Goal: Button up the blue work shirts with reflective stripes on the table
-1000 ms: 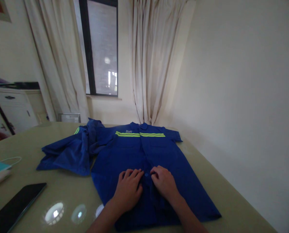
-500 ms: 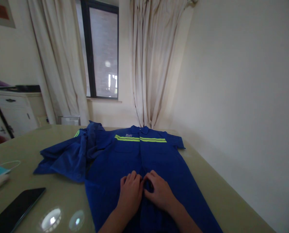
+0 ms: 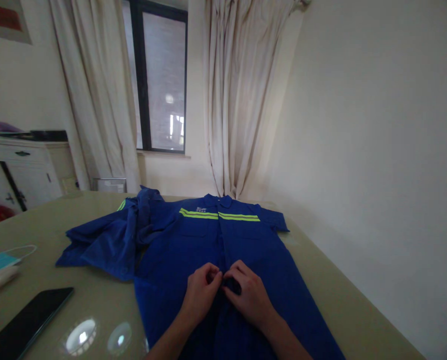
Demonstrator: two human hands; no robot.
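Observation:
A blue work shirt with yellow-green reflective stripes lies flat, front up, on a pale green table. My left hand and my right hand meet over the shirt's front placket, halfway down. Both hands have their fingers curled and pinch the placket fabric where the two front edges join. A second blue garment lies crumpled to the left, overlapping the shirt's sleeve.
A dark phone lies at the table's near left, with a blue face mask beyond it. A white cabinet stands at the left, curtains and a window behind the table, a bare wall to the right.
My fingers went from lying flatter on the shirt to curling into a pinch at the placket. The camera view tilted slightly, so the shirt sits a little lower in the picture.

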